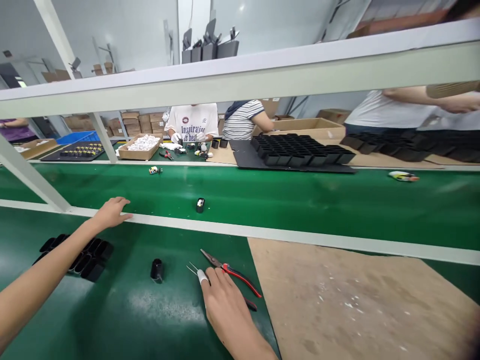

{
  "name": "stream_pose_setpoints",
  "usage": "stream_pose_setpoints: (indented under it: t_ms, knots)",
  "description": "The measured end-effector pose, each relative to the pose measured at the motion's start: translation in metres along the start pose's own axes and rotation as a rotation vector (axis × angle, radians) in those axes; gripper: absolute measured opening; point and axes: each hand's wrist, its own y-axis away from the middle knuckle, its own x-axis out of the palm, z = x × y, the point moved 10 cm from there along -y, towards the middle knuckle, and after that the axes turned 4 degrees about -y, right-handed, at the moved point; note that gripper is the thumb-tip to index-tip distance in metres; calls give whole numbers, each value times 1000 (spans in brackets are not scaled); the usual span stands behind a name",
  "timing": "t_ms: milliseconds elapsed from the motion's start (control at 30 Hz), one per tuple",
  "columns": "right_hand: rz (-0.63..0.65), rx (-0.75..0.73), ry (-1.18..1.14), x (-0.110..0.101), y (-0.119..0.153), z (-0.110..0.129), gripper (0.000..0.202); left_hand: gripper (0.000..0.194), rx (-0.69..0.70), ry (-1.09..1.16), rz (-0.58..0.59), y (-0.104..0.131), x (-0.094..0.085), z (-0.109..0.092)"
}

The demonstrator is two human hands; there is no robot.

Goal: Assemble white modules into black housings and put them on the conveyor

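My left hand (111, 212) reaches out over the white rail with its fingers stretched, holding nothing. On the green belt beyond it, to the right, sits a small black housing with white parts inside (200, 204). My right hand (227, 305), a white cover on one fingertip, rests low over the green bench. Two thin metal tips of tweezers (192, 268) stick out from its grip; the rest is hidden by the hand. Red-and-black long-nose pliers (228, 269) lie beside and partly under that hand. A black empty-looking housing (157, 270) stands on the bench between both hands.
Several black housings (93, 267) stand grouped under my left forearm. A brown board (360, 300) with white scraps covers the bench at right. The white rail (292, 236) divides bench from belt. Across the belt, co-workers sit near a box of white parts (144, 145) and black housings (300, 150).
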Motion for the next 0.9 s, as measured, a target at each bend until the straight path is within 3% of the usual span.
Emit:
stream_pose_setpoints:
  t_ms: [133, 267, 367, 467, 567, 633, 700, 800, 900]
  knots:
    - [11, 4, 50, 0, -1, 2, 47, 60, -140, -49, 83, -31, 16, 31]
    - [59, 27, 14, 2, -2, 1, 44, 56, -169, -61, 119, -43, 24, 18]
    - [87, 58, -21, 2, -2, -2, 42, 50, -98, -35, 112, -43, 20, -20]
    - [85, 99, 2, -4, -2, -7, 38, 44, 62, 34, 98, -22, 9, -84]
    - [61, 141, 37, -13, -5, -12, 33, 36, 273, 123, 106, 24, -1, -160]
    - [36, 151, 6, -19, -8, -13, 34, 31, 497, 150, 91, 65, -7, -214]
    - [14, 134, -79, -24, -9, -11, 39, 20, 616, 81, 91, 99, -2, -247]
    - [19, 80, -235, -24, -11, -2, 51, 10, 657, 24, 112, 123, 10, -262]
    - [40, 31, -342, -20, -12, 9, 54, 39, 641, 135, 123, 127, 10, -245]
